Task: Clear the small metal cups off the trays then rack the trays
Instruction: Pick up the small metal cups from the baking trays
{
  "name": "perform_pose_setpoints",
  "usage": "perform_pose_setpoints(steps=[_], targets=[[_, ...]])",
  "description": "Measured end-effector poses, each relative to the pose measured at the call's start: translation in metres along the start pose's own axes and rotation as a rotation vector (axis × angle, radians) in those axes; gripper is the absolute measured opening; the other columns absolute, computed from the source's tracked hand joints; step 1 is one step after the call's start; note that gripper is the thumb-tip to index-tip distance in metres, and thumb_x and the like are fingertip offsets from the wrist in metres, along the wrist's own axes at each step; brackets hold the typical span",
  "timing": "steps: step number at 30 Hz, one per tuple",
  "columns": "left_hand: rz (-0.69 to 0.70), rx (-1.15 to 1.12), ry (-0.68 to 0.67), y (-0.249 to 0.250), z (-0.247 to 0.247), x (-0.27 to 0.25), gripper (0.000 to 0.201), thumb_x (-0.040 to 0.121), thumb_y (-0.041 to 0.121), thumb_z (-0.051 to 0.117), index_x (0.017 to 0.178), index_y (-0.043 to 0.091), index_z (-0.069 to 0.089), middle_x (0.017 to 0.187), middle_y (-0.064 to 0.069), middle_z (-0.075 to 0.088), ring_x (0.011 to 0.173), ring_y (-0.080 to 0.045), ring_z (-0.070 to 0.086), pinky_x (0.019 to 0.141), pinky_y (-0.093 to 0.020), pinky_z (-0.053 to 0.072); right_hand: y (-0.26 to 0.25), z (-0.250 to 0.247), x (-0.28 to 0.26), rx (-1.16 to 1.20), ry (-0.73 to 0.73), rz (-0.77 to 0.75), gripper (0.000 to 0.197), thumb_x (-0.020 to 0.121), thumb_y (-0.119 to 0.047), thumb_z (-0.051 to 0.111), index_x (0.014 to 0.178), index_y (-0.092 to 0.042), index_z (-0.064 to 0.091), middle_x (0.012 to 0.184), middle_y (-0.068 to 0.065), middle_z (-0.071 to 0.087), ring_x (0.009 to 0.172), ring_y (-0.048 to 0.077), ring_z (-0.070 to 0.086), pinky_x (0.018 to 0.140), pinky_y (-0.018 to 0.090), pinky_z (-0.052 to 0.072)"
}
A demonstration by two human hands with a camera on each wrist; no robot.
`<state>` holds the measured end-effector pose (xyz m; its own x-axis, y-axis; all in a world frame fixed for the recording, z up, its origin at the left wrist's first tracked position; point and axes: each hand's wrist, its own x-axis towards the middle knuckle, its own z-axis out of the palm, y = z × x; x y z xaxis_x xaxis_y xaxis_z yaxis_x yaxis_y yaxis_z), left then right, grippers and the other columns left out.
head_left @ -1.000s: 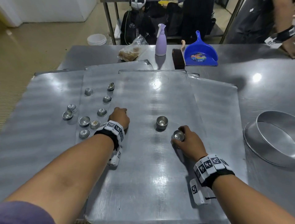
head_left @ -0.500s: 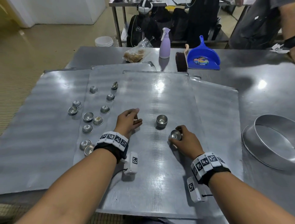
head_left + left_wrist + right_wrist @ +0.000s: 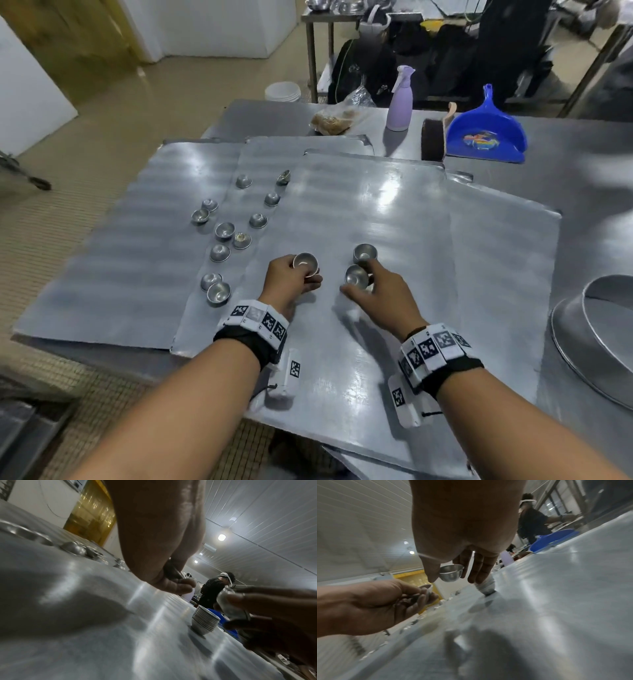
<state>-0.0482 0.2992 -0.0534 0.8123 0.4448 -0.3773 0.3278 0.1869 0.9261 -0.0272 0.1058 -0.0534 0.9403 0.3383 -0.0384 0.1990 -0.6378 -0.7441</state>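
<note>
Several flat metal trays overlap on the steel table; the top tray [image 3: 376, 359] lies under both hands. My left hand [image 3: 303, 279] grips one small metal cup [image 3: 306, 263] just above that tray. My right hand [image 3: 363, 286] pinches another cup [image 3: 356, 275] between thumb and fingers, also visible as cup [image 3: 452, 572] in the right wrist view. A stack of nested cups [image 3: 365, 253] stands on the top tray right behind my right fingers; the same stack [image 3: 205, 622] is in the left wrist view. Several loose cups [image 3: 224, 230] lie on the left trays.
A large round metal pan [image 3: 603, 335] sits at the table's right edge. At the back stand a purple spray bottle [image 3: 400, 102], a blue dustpan [image 3: 486, 137], a brush [image 3: 432, 138] and a plastic bag [image 3: 334, 120]. A person works beyond the table.
My left hand, spread on the top tray half a second ago, now holds a cup. My right hand has lifted its cup slightly, close to the stack.
</note>
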Motion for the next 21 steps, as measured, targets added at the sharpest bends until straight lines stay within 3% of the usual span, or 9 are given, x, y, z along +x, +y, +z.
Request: perform_pose_setpoints(steps=[5, 8, 11, 13, 16, 19, 21], targets=[[-0.037, -0.147, 0.102, 0.003, -0.002, -0.031, 0.016, 0.092, 0.002, 0.049, 0.089, -0.002, 0.065, 0.087, -0.022, 0.066, 0.072, -0.029, 0.073, 0.074, -0.039, 0.063, -0.027, 0.0, 0.003, -0.008, -0.051, -0.182, 0.057, 0.083, -0.058, 0.069, 0.13, -0.031, 0.052, 0.111, -0.011, 0.065, 0.092, 0.014, 0.063, 0.077, 0.034, 0.052], [-0.073, -0.321, 0.12, 0.007, -0.002, -0.049, 0.02, 0.093, 0.014, 0.05, 0.088, 0.001, 0.065, 0.084, -0.02, 0.066, 0.076, -0.029, 0.069, 0.07, -0.041, 0.06, -0.043, 0.004, 0.004, -0.014, -0.113, -0.25, 0.053, 0.084, -0.052, 0.07, 0.128, -0.032, 0.051, 0.114, -0.008, 0.069, 0.094, 0.016, 0.065, 0.078, 0.036, 0.054], [-0.064, -0.42, 0.066, 0.012, -0.005, -0.063, 0.027, 0.098, 0.02, 0.046, 0.082, 0.006, 0.064, 0.076, -0.012, 0.065, 0.069, -0.023, 0.064, 0.065, -0.036, 0.056, -0.061, 0.018, 0.004, -0.056, -0.175, -0.295, 0.054, 0.081, -0.05, 0.071, 0.127, -0.033, 0.049, 0.107, -0.004, 0.072, 0.091, 0.021, 0.067, 0.078, 0.039, 0.054], [-0.05, -0.434, 0.074, 0.015, -0.018, -0.066, 0.026, 0.097, 0.017, 0.047, 0.081, 0.005, 0.065, 0.072, -0.01, 0.065, 0.063, -0.022, 0.065, 0.061, -0.032, 0.054, -0.075, 0.029, 0.004, -0.083, -0.21, -0.31, 0.059, 0.081, -0.05, 0.073, 0.132, -0.034, 0.047, 0.107, -0.002, 0.072, 0.094, 0.023, 0.066, 0.077, 0.037, 0.051], [-0.017, -0.4, 0.158, 0.014, -0.056, -0.06, 0.015, 0.095, 0.004, 0.052, 0.092, -0.004, 0.065, 0.078, -0.019, 0.066, 0.063, -0.025, 0.07, 0.054, -0.031, 0.056, -0.095, 0.046, 0.005, -0.153, -0.267, -0.335, 0.07, 0.083, -0.054, 0.071, 0.143, -0.031, 0.043, 0.113, 0.0, 0.069, 0.102, 0.022, 0.063, 0.073, 0.031, 0.042], [-0.008, -0.327, 0.295, 0.01, -0.109, -0.044, 0.016, 0.094, -0.006, 0.047, 0.095, -0.006, 0.063, 0.088, -0.025, 0.067, 0.069, -0.024, 0.073, 0.059, -0.028, 0.06, -0.112, 0.074, 0.012, -0.173, -0.279, -0.313, 0.067, 0.086, -0.054, 0.067, 0.144, -0.029, 0.044, 0.132, -0.004, 0.062, 0.121, 0.017, 0.057, 0.088, 0.033, 0.046], [-0.014, -0.285, 0.321, 0.009, -0.144, -0.032, 0.019, 0.093, -0.008, 0.046, 0.094, -0.006, 0.065, 0.089, -0.026, 0.068, 0.071, -0.026, 0.072, 0.061, -0.03, 0.061, -0.122, 0.097, 0.018, -0.203, -0.292, -0.275, 0.061, 0.088, -0.053, 0.066, 0.141, -0.028, 0.047, 0.138, -0.007, 0.058, 0.123, 0.016, 0.056, 0.094, 0.035, 0.047]])
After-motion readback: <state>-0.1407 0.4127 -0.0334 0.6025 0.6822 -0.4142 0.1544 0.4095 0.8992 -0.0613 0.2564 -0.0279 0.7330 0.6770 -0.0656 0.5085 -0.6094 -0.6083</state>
